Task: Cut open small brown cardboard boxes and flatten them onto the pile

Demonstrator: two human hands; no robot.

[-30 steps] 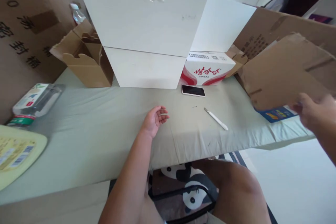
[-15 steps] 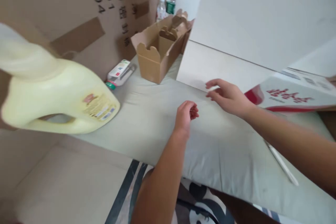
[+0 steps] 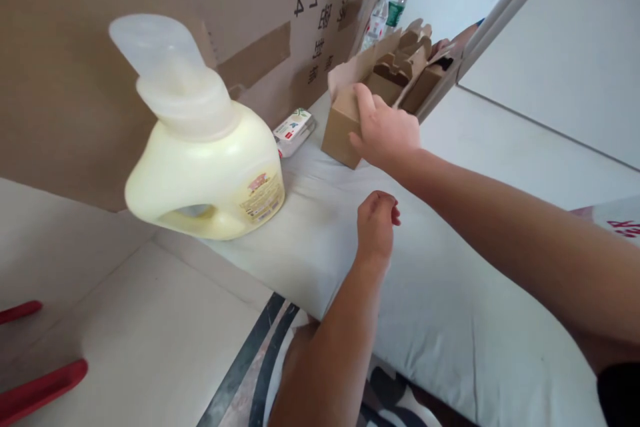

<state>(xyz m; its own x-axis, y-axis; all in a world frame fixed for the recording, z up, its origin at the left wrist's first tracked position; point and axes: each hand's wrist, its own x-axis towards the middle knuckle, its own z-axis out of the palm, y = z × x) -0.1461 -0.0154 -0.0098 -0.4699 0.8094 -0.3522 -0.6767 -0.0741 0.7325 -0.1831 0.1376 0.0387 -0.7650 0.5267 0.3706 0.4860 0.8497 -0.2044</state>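
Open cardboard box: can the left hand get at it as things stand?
Probably yes: only pale cloth shows between the left hand and the open cardboard box, though the right hand covers part of its near end.

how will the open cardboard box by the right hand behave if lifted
The cardboard box is probably light for its size, with thin walls and an open top, though much inside is hidden. Its upright walls suggest stiffness, but the raised flap may bend. With the right hand at one end, it could tilt.
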